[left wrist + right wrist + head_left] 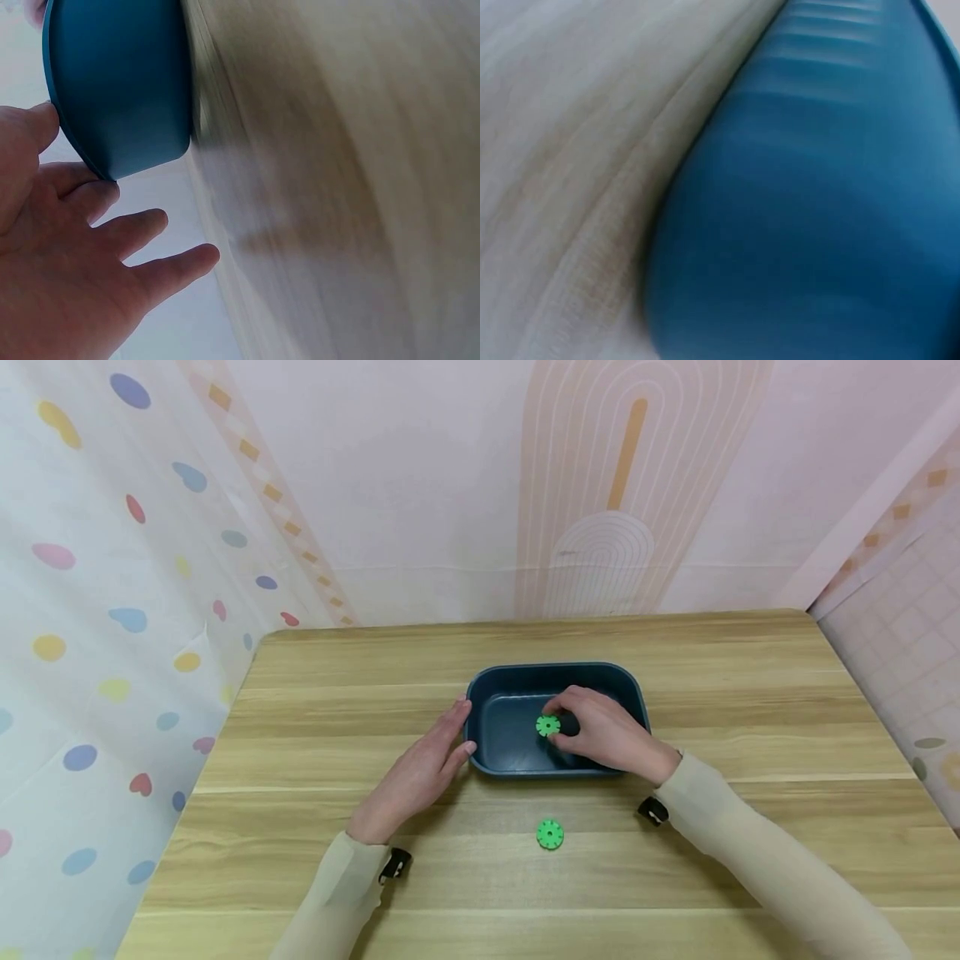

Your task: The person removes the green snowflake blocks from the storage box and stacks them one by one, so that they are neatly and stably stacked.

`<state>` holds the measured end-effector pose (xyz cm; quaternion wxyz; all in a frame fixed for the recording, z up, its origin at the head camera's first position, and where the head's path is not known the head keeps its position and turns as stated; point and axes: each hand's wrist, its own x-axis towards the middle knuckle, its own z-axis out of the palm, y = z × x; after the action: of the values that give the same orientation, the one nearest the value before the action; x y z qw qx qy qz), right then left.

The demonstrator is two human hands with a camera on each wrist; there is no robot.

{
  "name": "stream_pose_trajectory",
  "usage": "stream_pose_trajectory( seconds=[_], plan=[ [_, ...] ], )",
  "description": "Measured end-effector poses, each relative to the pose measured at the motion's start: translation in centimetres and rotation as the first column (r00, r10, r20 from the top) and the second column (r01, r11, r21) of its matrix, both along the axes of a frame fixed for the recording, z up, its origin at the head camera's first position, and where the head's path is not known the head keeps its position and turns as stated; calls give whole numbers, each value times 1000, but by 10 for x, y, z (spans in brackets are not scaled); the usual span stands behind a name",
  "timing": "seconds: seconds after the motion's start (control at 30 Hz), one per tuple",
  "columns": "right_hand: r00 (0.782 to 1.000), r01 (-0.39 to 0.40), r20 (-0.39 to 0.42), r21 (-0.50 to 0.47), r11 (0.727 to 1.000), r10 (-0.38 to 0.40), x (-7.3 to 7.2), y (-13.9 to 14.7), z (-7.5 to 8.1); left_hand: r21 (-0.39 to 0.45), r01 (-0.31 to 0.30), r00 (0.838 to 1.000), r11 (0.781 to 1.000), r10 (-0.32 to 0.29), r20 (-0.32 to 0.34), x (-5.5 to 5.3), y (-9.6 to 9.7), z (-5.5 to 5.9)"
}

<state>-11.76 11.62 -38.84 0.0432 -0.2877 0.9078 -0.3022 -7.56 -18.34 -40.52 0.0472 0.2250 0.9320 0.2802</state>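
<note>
A dark blue rectangular bin (510,771) with rounded corners sits on the wooden table. My right hand (603,731) reaches into it from the right and pinches a green notched disc (548,726) between thumb and fingers. In the right wrist view the outer wall of the bin (802,217) hides that hand. My left hand (420,772) touches the left end of the bin with its fingertips and thumb. Seen from the left wrist, that hand (82,240) has its fingers spread, fairly straight, against the rim. Another green notched disc (550,834) lies flat on the table in front of the bin.
The wooden table (360,693) has rounded far corners. Behind it hangs a pale curtain (420,485) with printed arches, and a dotted one (112,693) hangs at the left. Each wrist bears a small black device (395,863).
</note>
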Motion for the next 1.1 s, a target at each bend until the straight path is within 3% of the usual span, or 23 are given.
stream_pose_trajectory(
  seconds=[0.5, 1.1],
  plan=[
    [1000, -1, -23, -84, 996, -1, 19, 6, 9, -2, -5, 1000, 1000, 5, 4, 0, -1, 0],
    [999, -10, -36, -100, 995, 6, 40, 7, 13, -6, -6, 1000, 1000, 6, 7, 0, 0, 1]
  ],
)
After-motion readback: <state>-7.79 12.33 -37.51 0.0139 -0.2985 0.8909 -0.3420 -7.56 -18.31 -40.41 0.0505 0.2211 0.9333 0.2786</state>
